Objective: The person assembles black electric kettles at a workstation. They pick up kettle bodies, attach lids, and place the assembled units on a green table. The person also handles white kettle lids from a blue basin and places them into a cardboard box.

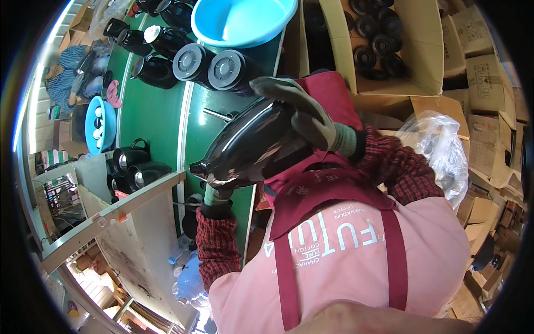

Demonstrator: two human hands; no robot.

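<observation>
A large glossy black jug [256, 142], with a pointed spout at its left end, lies tilted across the front of my body, above the edge of the green worktable. My left hand [216, 195], in a grey-green glove, supports it from below near the spout end; its fingers are mostly hidden behind the jug. My gloved right hand [311, 114] grips the jug's other end, its long fingers laid over the top and its thumb against the near side. Beyond the jug, a thin metal rod or tube [217, 114] rests on the green surface.
Two stacks of dark round parts with grey tops [227, 69] stand beside several black jugs [156, 71] and a light-blue basin [245, 22]. At the right is an open carton [414, 78] with black round pieces. More black jugs [147, 175] sit past the metal rail [119, 210].
</observation>
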